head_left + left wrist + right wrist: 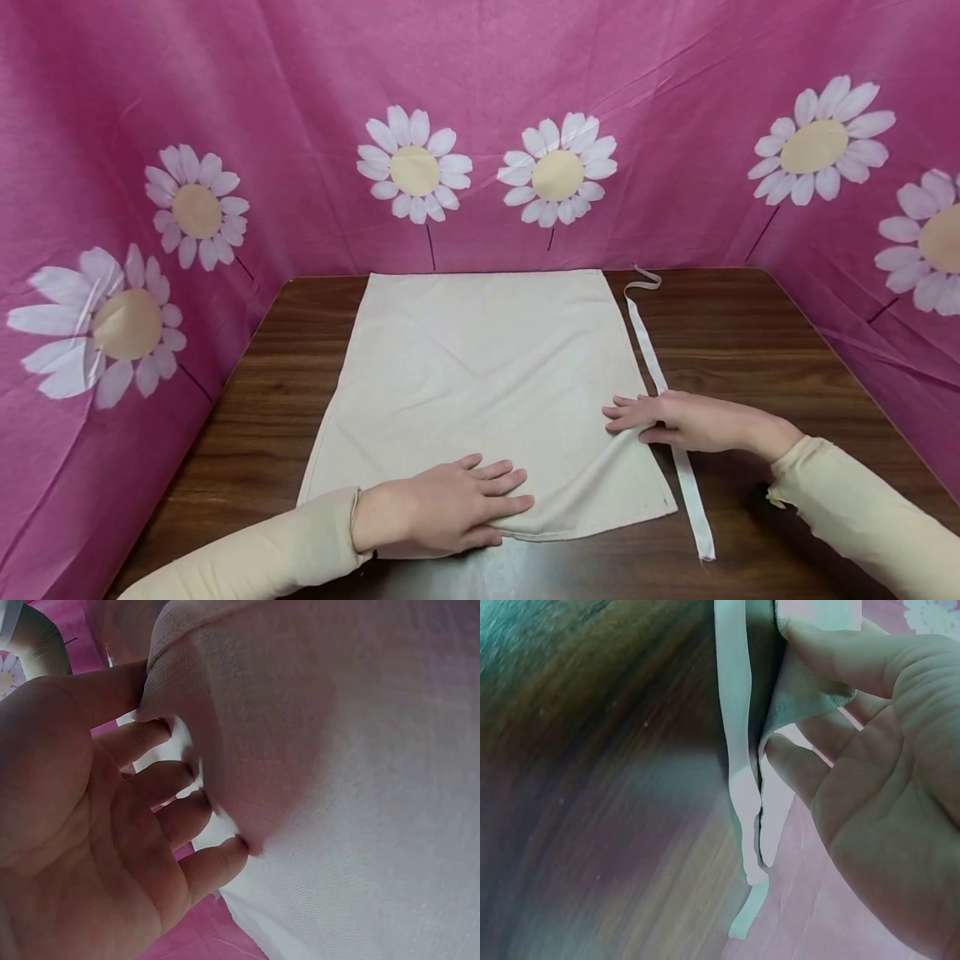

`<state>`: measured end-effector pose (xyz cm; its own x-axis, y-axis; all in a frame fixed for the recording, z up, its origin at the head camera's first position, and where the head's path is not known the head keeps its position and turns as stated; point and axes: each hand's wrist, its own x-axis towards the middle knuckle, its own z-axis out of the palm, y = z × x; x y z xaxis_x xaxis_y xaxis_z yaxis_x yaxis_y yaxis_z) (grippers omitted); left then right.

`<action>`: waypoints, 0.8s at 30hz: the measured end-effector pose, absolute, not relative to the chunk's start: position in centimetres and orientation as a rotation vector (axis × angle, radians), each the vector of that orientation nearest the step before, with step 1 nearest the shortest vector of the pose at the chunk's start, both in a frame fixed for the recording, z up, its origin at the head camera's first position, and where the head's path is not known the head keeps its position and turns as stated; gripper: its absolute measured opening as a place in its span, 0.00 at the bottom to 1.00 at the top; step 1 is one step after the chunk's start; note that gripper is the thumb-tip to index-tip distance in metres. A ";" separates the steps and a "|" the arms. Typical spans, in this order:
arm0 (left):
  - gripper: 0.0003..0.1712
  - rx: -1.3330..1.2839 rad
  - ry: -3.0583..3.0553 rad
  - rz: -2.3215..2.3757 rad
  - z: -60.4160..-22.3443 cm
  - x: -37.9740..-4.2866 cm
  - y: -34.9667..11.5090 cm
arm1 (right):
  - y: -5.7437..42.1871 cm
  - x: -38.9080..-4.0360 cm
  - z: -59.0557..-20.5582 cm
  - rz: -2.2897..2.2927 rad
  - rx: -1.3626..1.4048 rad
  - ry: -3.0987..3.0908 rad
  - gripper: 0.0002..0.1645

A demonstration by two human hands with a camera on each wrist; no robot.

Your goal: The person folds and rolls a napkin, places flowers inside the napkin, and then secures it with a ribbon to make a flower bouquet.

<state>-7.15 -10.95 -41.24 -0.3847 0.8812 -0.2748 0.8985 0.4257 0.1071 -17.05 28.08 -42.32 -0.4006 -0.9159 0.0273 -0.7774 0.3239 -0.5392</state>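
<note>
A cream cloth (480, 358), squarish with stitched hems, lies spread and slightly wrinkled over the table. My left hand (450, 504) rests on its near edge, fingers extended and apart; in the left wrist view the fingertips touch the cloth (360, 780). At the cloth's right side, my right hand (693, 421) touches the edge with its fingers on top and the thumb by the hem. The right wrist view shows the cloth (806, 697) rising in a fold between the separated thumb and fingers. A white ribbon (693, 508) runs beneath this hand.
The brown wooden table (780, 358) shows on both sides of the cloth. Behind and beside it hangs a pink curtain (487, 50) printed with white daisies. The ribbon's far end curls near the table's back edge.
</note>
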 end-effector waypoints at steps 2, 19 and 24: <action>0.31 1.541 2.393 -0.086 -41.2 -7.3 -11.0 | 28.2 -17.1 -42.3 -0.696 -1.531 2.317 0.29; 0.20 1.613 2.564 0.138 -41.4 -8.5 -11.3 | 27.5 -18.5 -40.8 -0.746 -1.536 2.375 0.21; 0.19 1.600 2.628 0.302 -41.4 -8.8 -11.7 | 27.0 -19.1 -40.4 -0.734 -1.498 2.400 0.19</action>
